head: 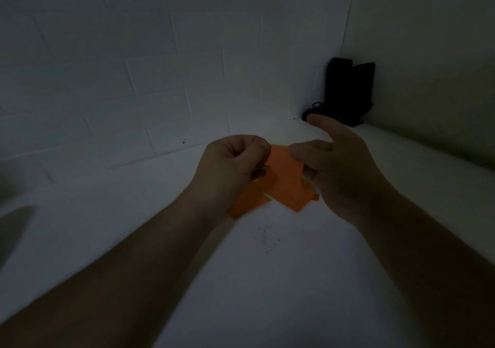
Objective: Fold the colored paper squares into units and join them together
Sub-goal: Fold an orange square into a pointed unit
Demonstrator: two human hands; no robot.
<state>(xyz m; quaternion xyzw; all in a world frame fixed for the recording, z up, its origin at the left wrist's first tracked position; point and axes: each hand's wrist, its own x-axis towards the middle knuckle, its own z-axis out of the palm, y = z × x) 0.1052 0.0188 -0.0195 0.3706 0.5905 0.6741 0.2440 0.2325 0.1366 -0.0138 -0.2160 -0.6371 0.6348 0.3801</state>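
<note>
Folded orange paper (284,181) is held in the air between both hands, above a white table (267,280). My left hand (230,168) is closed on its upper left part, fingers curled over the edge. My right hand (337,170) pinches the right side with thumb and fingers, index finger stretched out toward the far corner. A second orange flap (249,203) sticks out below my left hand; whether it is a separate unit I cannot tell. The light is dim.
A black object (348,93) with a thin cord stands in the far right corner against the white brick wall (134,79). Small dark specks (266,237) lie on the table under the hands. A pale blurred shape (13,229) shows at the left edge.
</note>
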